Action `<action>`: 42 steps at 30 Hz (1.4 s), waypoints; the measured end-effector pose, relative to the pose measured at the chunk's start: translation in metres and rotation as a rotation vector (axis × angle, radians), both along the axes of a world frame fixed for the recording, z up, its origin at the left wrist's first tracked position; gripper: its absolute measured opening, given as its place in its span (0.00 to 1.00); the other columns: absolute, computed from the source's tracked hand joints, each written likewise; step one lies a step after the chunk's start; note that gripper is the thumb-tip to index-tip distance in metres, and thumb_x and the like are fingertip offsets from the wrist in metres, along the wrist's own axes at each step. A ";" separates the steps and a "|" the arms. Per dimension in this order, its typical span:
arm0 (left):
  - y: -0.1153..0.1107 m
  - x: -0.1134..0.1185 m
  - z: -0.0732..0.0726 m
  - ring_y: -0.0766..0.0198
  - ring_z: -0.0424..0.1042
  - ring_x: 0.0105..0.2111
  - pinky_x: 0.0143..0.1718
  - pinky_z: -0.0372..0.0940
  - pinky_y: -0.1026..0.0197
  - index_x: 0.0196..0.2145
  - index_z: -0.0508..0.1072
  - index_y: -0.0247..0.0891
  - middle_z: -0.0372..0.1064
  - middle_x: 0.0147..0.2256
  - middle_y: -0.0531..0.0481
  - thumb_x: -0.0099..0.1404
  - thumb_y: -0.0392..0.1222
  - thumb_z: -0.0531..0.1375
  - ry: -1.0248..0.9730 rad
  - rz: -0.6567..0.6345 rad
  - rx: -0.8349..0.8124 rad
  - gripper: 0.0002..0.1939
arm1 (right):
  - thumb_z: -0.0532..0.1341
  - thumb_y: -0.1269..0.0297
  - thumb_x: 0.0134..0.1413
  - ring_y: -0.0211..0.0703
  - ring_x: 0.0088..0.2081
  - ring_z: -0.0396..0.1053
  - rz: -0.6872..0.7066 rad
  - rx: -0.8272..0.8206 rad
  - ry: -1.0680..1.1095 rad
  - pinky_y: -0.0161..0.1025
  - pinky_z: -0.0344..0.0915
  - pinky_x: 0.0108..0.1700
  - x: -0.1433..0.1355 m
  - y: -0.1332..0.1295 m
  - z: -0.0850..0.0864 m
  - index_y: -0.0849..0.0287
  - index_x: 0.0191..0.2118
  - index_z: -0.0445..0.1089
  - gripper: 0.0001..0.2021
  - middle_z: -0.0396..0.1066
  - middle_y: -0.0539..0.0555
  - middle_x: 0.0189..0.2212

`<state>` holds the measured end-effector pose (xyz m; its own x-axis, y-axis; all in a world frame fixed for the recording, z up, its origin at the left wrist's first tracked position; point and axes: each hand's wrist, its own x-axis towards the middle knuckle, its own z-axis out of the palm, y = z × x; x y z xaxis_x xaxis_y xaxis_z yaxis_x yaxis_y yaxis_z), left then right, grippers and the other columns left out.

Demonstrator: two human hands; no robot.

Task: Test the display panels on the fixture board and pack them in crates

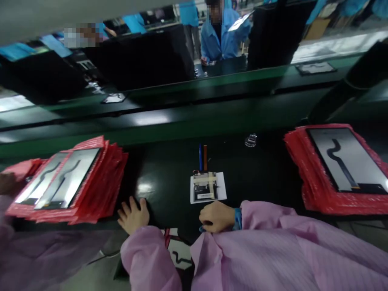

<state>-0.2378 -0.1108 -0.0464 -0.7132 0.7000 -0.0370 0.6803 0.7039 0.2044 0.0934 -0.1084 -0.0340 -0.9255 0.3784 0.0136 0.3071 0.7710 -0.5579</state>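
Observation:
My left hand [133, 214] lies flat on the dark table [169, 161] with fingers spread, just right of a stack of red bubble-wrap sheets [103, 182]. My right hand [217, 217], with a blue band [238, 219] at the wrist, rests loosely curled at the table's near edge; nothing shows in it. Just beyond it, a small electronic assembly [205, 186] with pale tape lies on a white pad [222, 186]. A blue stick-like tool [200, 157] and a brown strip [205, 157] lie side by side behind the assembly.
Display panels [80, 169] with dark flex cables top the left stack. Another panel [348, 157] tops a red stack at right. A clear plastic piece [251, 140] lies farther back. Below the table edge is a panel [180, 252]. A co-worker's hand [7, 182] is at far left.

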 end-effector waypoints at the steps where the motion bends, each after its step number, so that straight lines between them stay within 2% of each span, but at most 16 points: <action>1: 0.000 0.002 0.002 0.37 0.41 0.72 0.69 0.42 0.35 0.72 0.49 0.34 0.42 0.72 0.32 0.70 0.66 0.31 0.007 -0.002 -0.002 0.44 | 0.61 0.59 0.59 0.34 0.35 0.67 -0.014 -0.008 0.001 0.35 0.54 0.31 0.011 -0.002 0.000 0.58 0.32 0.69 0.09 0.72 0.47 0.33; 6: -0.005 0.007 0.012 0.36 0.41 0.72 0.67 0.44 0.32 0.72 0.49 0.33 0.41 0.72 0.32 0.70 0.66 0.35 -0.001 -0.028 -0.036 0.43 | 0.61 0.62 0.58 0.36 0.35 0.66 -0.117 0.006 0.002 0.36 0.53 0.32 0.067 -0.026 0.000 0.59 0.33 0.70 0.07 0.72 0.49 0.34; 11: -0.012 0.010 0.017 0.32 0.40 0.71 0.62 0.45 0.23 0.71 0.48 0.38 0.40 0.72 0.32 0.68 0.65 0.41 -0.009 -0.015 -0.047 0.42 | 0.61 0.62 0.60 0.43 0.43 0.64 -0.267 0.072 0.010 0.40 0.58 0.44 0.117 -0.056 0.002 0.60 0.35 0.73 0.07 0.72 0.54 0.40; 17: -0.015 0.014 0.017 0.34 0.38 0.72 0.65 0.41 0.25 0.71 0.49 0.38 0.39 0.73 0.33 0.66 0.65 0.40 -0.020 -0.019 -0.015 0.43 | 0.61 0.63 0.61 0.46 0.51 0.62 -0.446 0.123 0.031 0.45 0.58 0.54 0.159 -0.073 0.000 0.61 0.35 0.73 0.07 0.71 0.58 0.49; 23: -0.013 0.011 0.013 0.36 0.39 0.72 0.67 0.39 0.30 0.72 0.49 0.40 0.40 0.73 0.37 0.66 0.67 0.41 -0.024 0.005 -0.002 0.44 | 0.64 0.62 0.57 0.46 0.52 0.63 -0.501 0.131 0.062 0.46 0.60 0.54 0.159 -0.065 0.000 0.60 0.35 0.72 0.07 0.70 0.57 0.49; 27: -0.008 0.006 0.009 0.38 0.40 0.72 0.68 0.40 0.31 0.72 0.49 0.42 0.40 0.73 0.39 0.66 0.66 0.43 -0.010 0.031 -0.005 0.43 | 0.66 0.59 0.54 0.51 0.55 0.62 -0.497 0.120 0.082 0.52 0.59 0.60 0.155 -0.061 -0.004 0.60 0.36 0.72 0.10 0.69 0.58 0.51; 32: -0.001 -0.002 0.004 0.36 0.41 0.72 0.65 0.46 0.29 0.71 0.49 0.42 0.40 0.73 0.36 0.66 0.69 0.43 0.005 0.118 -0.031 0.44 | 0.66 0.60 0.54 0.52 0.59 0.60 -0.378 0.070 0.057 0.56 0.53 0.68 0.156 -0.053 -0.018 0.58 0.37 0.74 0.08 0.69 0.58 0.52; 36: 0.001 -0.005 -0.001 0.35 0.41 0.72 0.65 0.48 0.29 0.72 0.49 0.42 0.40 0.73 0.35 0.68 0.70 0.40 0.022 0.142 -0.049 0.43 | 0.64 0.60 0.55 0.53 0.59 0.61 -0.279 -0.021 0.055 0.59 0.53 0.68 0.152 -0.046 -0.025 0.57 0.36 0.76 0.07 0.70 0.57 0.53; 39: 0.000 -0.008 -0.006 0.36 0.41 0.72 0.67 0.45 0.33 0.72 0.49 0.39 0.41 0.72 0.33 0.70 0.68 0.36 0.059 0.148 -0.052 0.43 | 0.63 0.60 0.55 0.55 0.59 0.61 -0.256 -0.074 0.071 0.61 0.54 0.68 0.148 -0.045 -0.026 0.57 0.37 0.76 0.08 0.70 0.58 0.53; 42: -0.001 -0.013 -0.013 0.37 0.42 0.72 0.69 0.44 0.37 0.72 0.48 0.37 0.42 0.72 0.32 0.71 0.67 0.33 0.096 0.151 -0.065 0.43 | 0.61 0.62 0.54 0.55 0.58 0.62 -0.245 -0.045 0.100 0.61 0.55 0.67 0.147 -0.048 -0.028 0.57 0.37 0.77 0.09 0.71 0.58 0.53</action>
